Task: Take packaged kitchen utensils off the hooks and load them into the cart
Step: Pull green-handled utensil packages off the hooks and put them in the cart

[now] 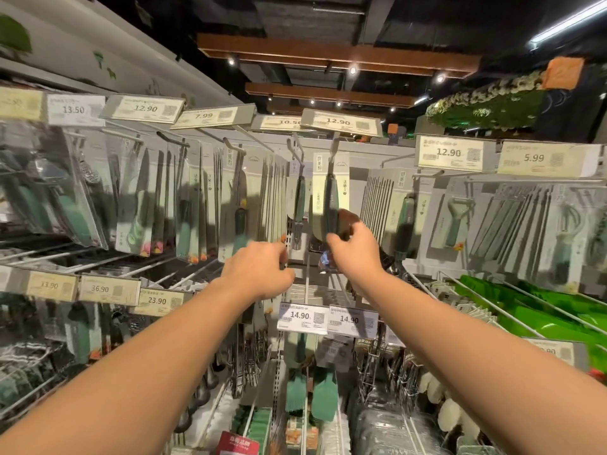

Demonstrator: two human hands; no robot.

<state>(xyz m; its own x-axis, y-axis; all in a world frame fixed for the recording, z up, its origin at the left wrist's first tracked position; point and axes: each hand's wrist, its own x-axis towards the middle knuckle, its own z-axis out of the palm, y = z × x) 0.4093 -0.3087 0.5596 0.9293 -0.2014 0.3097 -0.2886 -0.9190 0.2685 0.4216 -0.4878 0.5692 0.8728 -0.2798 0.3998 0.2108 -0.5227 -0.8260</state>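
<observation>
The right hand [353, 247] grasped a green-handled packaged utensil [331, 198] hanging on its hook [334, 149] below the 12.90 tag [340, 122]. At its nine o'clock, the left hand [259, 270] was curled – whether it pinched the neighbouring pack [298, 205] could not be told.

Dark ceiling [410, 14], wooden beams [328, 52], spotlights [352, 70]

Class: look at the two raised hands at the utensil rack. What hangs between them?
In the head view, a carded green-handled utensil hangs between the left hand and the right hand, which grips another pack.
</observation>
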